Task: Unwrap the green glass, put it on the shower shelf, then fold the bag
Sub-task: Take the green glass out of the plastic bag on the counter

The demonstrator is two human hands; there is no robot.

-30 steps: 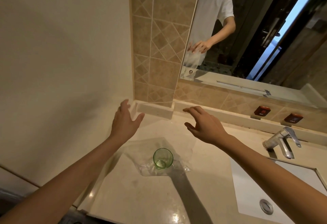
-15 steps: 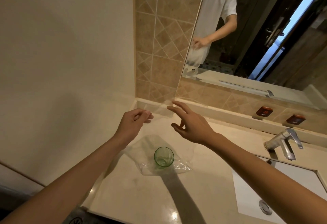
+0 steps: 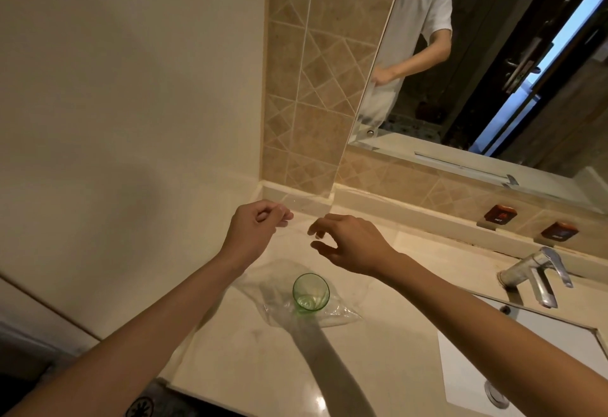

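Note:
The green glass (image 3: pixel 311 293) stands upright and uncovered on the beige counter (image 3: pixel 250 360). A clear plastic bag (image 3: pixel 335 316) lies crumpled under and around its base, and the thin film rises toward my hands. Above and behind the glass, my left hand (image 3: pixel 253 232) pinches the film's upper edge between thumb and curled fingers. My right hand (image 3: pixel 352 245) hovers just right of it. Its fingers are loosely curled, the thumb is held apart, and nothing is plainly held. No shower shelf is in view.
A wall runs along the counter's left side, and a tiled ledge (image 3: pixel 411 209) runs along its back under a mirror (image 3: pixel 493 54). A chrome faucet (image 3: pixel 533 271) and a white sink (image 3: pixel 493 360) sit at the right. Two small red-brown items (image 3: pixel 500 215) rest on the ledge.
Both hands have drawn closer together above the glass. My left hand went from spread open to pinching the film, and my right fingers have curled. The glass has stayed in place.

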